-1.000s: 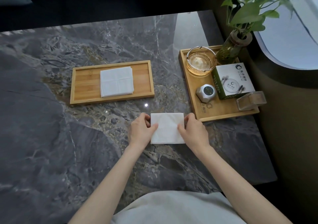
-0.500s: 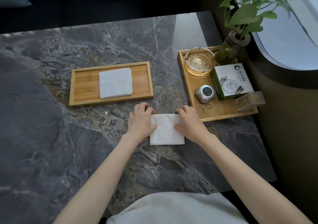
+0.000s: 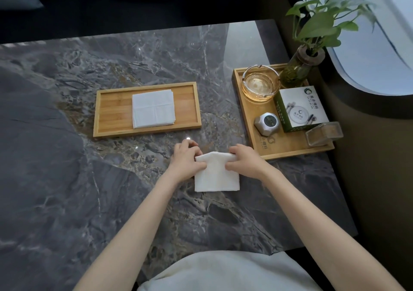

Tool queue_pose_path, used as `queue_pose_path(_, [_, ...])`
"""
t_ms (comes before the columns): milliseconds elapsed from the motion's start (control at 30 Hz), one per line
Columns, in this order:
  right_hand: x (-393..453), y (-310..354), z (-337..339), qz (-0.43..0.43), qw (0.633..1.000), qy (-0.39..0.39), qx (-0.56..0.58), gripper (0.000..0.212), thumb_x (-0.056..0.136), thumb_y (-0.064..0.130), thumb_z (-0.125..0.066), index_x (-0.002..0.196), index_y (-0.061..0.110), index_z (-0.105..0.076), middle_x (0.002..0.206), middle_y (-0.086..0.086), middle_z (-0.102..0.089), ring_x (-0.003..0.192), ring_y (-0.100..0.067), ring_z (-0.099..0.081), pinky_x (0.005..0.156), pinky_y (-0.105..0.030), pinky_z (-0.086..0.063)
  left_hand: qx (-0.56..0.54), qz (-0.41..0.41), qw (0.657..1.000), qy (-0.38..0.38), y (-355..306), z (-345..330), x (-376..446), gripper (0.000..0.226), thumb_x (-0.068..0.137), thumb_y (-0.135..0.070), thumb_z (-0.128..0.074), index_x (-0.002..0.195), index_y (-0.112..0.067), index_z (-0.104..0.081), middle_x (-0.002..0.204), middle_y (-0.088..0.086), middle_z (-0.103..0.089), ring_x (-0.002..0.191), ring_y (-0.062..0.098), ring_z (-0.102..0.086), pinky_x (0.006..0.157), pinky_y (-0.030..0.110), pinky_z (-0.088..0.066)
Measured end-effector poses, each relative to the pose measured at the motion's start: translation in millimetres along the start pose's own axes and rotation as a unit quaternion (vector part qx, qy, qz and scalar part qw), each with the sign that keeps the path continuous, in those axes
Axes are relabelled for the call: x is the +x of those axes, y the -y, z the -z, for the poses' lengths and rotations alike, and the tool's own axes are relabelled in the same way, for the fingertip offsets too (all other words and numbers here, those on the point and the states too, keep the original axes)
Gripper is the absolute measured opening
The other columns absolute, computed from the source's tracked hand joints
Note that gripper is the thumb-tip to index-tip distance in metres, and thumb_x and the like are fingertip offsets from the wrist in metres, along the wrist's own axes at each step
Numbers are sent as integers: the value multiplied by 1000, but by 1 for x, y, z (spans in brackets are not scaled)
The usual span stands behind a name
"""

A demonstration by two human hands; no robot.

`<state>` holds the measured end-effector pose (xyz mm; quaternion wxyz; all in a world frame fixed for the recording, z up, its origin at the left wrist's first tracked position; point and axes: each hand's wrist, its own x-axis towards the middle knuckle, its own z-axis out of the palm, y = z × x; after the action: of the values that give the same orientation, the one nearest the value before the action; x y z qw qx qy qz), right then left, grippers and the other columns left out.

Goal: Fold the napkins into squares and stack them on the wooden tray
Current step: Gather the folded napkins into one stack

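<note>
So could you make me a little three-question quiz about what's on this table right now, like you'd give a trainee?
1. True or false: the wooden tray already holds a stack of folded napkins.
2. Multiple choice: where is the napkin being folded? A) on the marble table, B) inside the tray with the glass ashtray, C) on the person's lap.
3. Fill in: the left hand and the right hand both grip the napkin's ____ edge, the one away from the person.

Key: 1 true; 2 A; 3 far.
</note>
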<state>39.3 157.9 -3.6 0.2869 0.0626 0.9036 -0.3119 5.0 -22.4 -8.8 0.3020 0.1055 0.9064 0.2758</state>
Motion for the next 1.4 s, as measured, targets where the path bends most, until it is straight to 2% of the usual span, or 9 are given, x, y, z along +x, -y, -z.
queue_pose_path(167, [-7,11,12,-19,969,60,237,11,79,16,-64,84,7,-59,83,-6,-59,76,-17,-55,63,-25,-40,-301,64,946,103,8,30,-17,8,76,-12,-58,75,-14,-50,84,3,-56,77,16,-52,64,25,-38])
queue_pose_path(233, [-5,20,15,-17,947,85,310,14,81,12,-63,95,13,-62,95,-5,-64,87,-16,-62,73,-22,-49,-397,67,908,117,16,39,-23,14,71,-14,-61,84,-14,-55,86,3,-59,79,16,-58,66,26,-45])
queue_pose_path(333, [4,37,18,-15,916,103,388,27,81,11,-64,106,22,-61,110,-6,-64,102,-22,-62,89,-37,-51,-509,73,848,131,27,54,-28,34,71,-11,-68,105,-12,-59,95,4,-67,87,20,-64,69,29,-53])
queue_pose_path(533, [28,86,23,-7,844,170,508,33,76,18,-67,108,15,-63,104,-4,-70,101,-25,-65,87,-39,-53,-637,95,755,124,50,91,-20,36,74,-15,-68,109,-9,-64,106,9,-69,96,23,-65,82,41,-55])
queue_pose_path(667, [46,118,19,-27,815,170,554,13,86,14,-59,98,11,-64,90,-3,-72,83,-18,-69,71,-29,-58,-675,90,725,102,61,120,-6,41,75,-14,-63,116,-11,-60,109,9,-69,98,23,-65,77,37,-57])
queue_pose_path(733, [58,127,15,-35,809,129,572,11,86,11,-59,93,11,-67,86,-3,-74,78,-17,-70,64,-29,-58,-669,101,730,91,67,132,4,41,75,-15,-61,115,-8,-59,104,9,-70,91,21,-67,71,34,-58])
queue_pose_path(1000, [114,143,7,-49,885,-44,460,7,82,21,-69,89,19,-70,92,2,-72,84,-14,-69,70,-28,-56,-525,125,840,-53,92,154,52,12,83,-13,-62,94,-10,-65,96,7,-68,78,12,-66,64,25,-54])
queue_pose_path(1133, [129,148,3,-44,908,-95,405,11,83,20,-67,89,10,-68,88,-1,-70,79,-13,-67,61,-24,-56,-467,124,866,-126,101,153,68,19,80,-12,-66,99,-8,-65,94,4,-68,81,11,-66,66,22,-54])
queue_pose_path(1400, [143,144,-8,-51,928,-161,333,13,82,27,-67,83,14,-69,83,-3,-71,80,-20,-66,72,-39,-53,-320,113,918,-204,106,141,81,13,77,-19,-69,86,-10,-66,90,6,-69,79,15,-64,67,28,-53])
